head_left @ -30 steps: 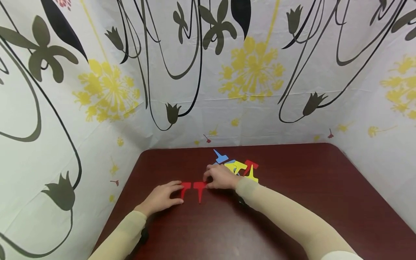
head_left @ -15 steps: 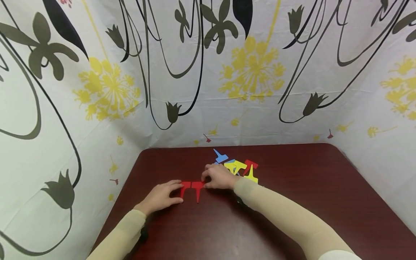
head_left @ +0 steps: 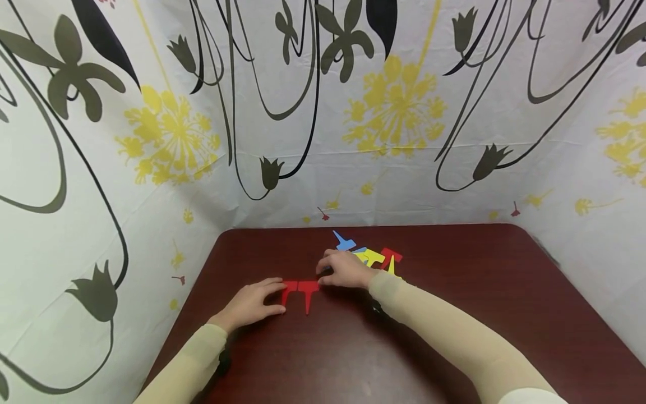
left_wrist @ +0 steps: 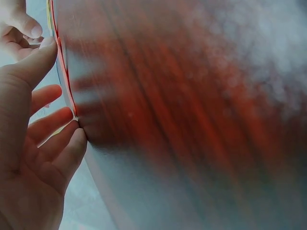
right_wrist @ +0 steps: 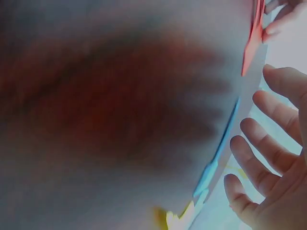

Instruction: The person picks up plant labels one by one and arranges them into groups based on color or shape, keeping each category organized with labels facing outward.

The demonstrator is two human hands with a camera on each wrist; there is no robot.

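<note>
Two red T-shaped plant labels lie side by side on the table, crossbars toward the far edge and meeting end to end. My left hand (head_left: 250, 304) rests at the left red label (head_left: 289, 287), fingertips and thumb touching it and covering its left end. The right red label (head_left: 308, 287) shows whole. My right hand (head_left: 348, 269) hovers just beyond that label's right end, its fingers bent loosely and apart. In the right wrist view, nothing lies between its thumb and fingers, and the red label (right_wrist: 250, 52) is separate from them.
Behind my right hand lies a loose pile of plant labels: a blue label (head_left: 345, 242), a yellow label (head_left: 373, 257), a red label (head_left: 391, 256) and others partly hidden. The dark brown table (head_left: 429, 336) ends at a patterned cloth wall (head_left: 282, 140).
The right red label has slid left until its crossbar meets the left one. My right hand has then drawn slightly right and away from it. The left hand stays in place.
</note>
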